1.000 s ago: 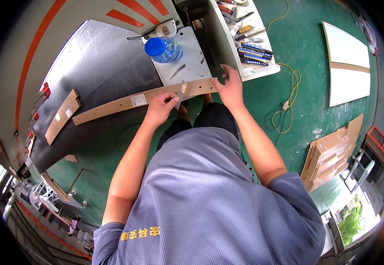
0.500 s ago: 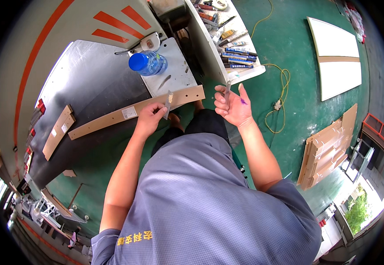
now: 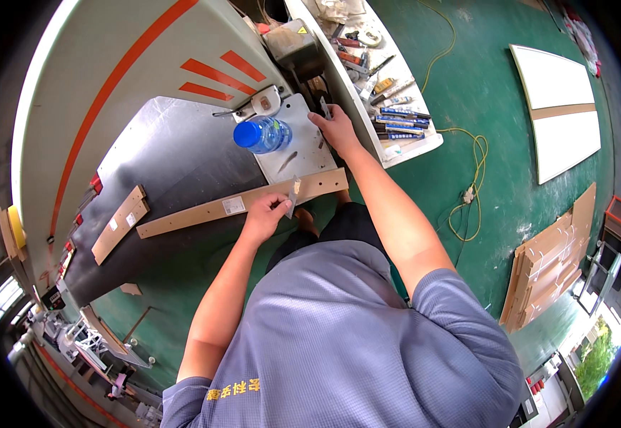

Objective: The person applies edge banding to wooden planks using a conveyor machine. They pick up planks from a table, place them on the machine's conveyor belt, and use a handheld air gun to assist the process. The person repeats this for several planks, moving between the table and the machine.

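My left hand [image 3: 266, 217] is closed, thumb and fingers pinching a thin, flat grey piece with a tan patch [image 3: 295, 190], its exact kind unclear. It is just above the near edge of a long brown board [image 3: 268, 192] with holes and a white label. My right hand [image 3: 337, 130] reaches over the light metal plate [image 3: 282, 165], beside the white tray's wall. A slim grey strip-like tool [image 3: 325, 107] sticks up from its closed fingers. Left of that hand, a clear bottle with a blue cap [image 3: 262, 134] is on the plate.
A shorter brown board [image 3: 119, 224] lies on the dark machine table [image 3: 203, 157]. The white tray [image 3: 425, 148] carries pens, knives and tape. On the green floor are a yellow cable [image 3: 483, 153], stacked brown boards [image 3: 547, 260] and a white panel [image 3: 557, 78].
My right hand has moved left and forward from beside the tray corner to over the metal plate, its palm turned down, still holding the grey tool. My left hand keeps its piece; the view has shifted.
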Demonstrator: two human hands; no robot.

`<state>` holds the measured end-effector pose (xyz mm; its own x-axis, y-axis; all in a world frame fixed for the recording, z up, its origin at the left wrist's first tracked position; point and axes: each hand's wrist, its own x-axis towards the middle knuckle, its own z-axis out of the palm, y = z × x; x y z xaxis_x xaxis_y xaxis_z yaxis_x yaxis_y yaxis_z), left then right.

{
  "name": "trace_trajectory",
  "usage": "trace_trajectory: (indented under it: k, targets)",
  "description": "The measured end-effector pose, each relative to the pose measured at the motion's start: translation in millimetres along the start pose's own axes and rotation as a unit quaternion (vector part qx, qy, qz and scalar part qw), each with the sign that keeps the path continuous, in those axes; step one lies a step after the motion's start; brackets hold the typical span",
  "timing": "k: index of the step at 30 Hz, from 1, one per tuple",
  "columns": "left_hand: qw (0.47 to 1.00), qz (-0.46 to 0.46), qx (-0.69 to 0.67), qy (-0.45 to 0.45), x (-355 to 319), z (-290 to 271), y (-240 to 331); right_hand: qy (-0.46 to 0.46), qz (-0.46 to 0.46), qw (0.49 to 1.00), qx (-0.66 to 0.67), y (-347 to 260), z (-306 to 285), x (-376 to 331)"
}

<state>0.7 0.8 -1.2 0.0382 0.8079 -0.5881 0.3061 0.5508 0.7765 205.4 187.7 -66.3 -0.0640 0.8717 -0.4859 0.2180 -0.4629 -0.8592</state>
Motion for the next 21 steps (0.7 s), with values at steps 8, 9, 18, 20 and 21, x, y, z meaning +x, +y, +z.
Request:
trace_trajectory:
  k: [8, 9, 18, 20, 21]
  targets:
    - [1.000, 0.002, 0.019, 0.009, -4.0, 3.2, -6.6, 0.019, 0.001, 0.997, -0.070, 15.9, 21.4, 24.4]
    - [1.000, 0.002, 0.025, 0.007, -5.3, 4.4, -4.4, 0.017, 0.012, 0.997, -0.070, 21.3, 19.1, 15.3]
    - [0.997, 0.004, 0.076, -0.012, -4.3, -3.9, 12.6, 0.050, -0.024, 0.997, -0.057, 9.5, 33.4, 36.3]
    - [0.998, -0.002, 0.055, -0.008, -3.5, -2.8, 8.7, 0.025, 0.005, 0.998, -0.050, 20.6, 25.4, 22.8]
    - [0.999, -0.005, 0.050, -0.009, -3.3, -3.9, 7.5, 0.010, 0.028, 0.999, -0.037, 19.4, 20.6, 10.9]
